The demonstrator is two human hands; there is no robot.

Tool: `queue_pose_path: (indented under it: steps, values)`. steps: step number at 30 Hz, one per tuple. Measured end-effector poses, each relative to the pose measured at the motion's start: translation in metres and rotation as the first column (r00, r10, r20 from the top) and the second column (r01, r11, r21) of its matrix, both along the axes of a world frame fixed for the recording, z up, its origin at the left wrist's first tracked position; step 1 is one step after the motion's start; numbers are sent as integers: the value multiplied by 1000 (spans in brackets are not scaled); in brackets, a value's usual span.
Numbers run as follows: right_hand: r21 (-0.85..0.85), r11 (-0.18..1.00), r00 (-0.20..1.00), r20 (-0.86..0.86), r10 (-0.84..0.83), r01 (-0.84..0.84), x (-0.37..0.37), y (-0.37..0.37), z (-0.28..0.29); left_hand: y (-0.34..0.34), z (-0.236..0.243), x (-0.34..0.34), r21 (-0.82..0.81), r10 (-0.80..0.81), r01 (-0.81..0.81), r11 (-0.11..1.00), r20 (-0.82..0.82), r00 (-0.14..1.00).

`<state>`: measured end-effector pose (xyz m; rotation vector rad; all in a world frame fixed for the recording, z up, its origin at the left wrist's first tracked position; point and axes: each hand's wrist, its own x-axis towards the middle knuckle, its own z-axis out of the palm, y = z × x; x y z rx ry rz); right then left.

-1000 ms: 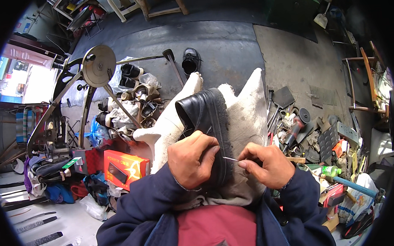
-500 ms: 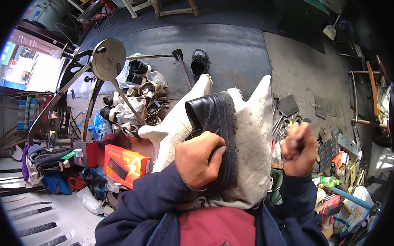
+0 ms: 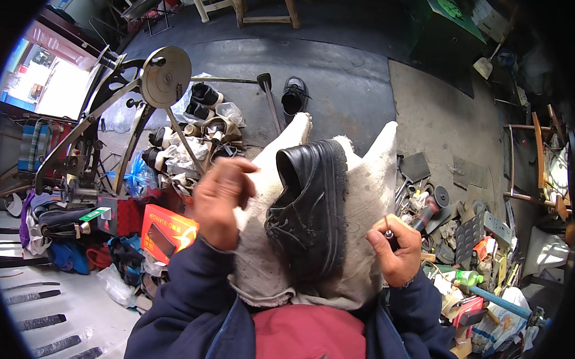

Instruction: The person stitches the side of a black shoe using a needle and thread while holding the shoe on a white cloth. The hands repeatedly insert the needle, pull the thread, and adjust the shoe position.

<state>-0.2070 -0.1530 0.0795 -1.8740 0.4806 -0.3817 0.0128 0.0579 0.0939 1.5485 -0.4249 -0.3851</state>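
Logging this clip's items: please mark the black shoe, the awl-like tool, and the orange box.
black shoe (image 3: 311, 210), head view, on its upper near the laces.
awl-like tool (image 3: 390, 235), head view, on the dark handle showing above the right hand's grip.
orange box (image 3: 166, 231), head view, on its top face.

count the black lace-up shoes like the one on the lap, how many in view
2. One black shoe lies on the pale cloth over the lap, between the left hand and right hand. A second shoe stands on the floor beyond. The pile at left may hide more.
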Motion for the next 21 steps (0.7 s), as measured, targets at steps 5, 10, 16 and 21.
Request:
queue_pose_path:
  steps: [5,10,16,21]
  values:
    - [605,773,981,124,147,-192,10,3,6,17,-12,50,-348,42,-202,916,-416,909]
    - [-6,953,951,-71,301,-302,25,3,0,12,-17,64,-481,-184,-23,876,-377,908]
    - [-262,947,982,-63,177,-187,21,20,-17,15,-9,129,-526,-105,-104,844,-352,930]
    - [-300,948,993,4,115,-108,20,28,-26,49,-16,161,-465,-133,-29,885,-312,941]
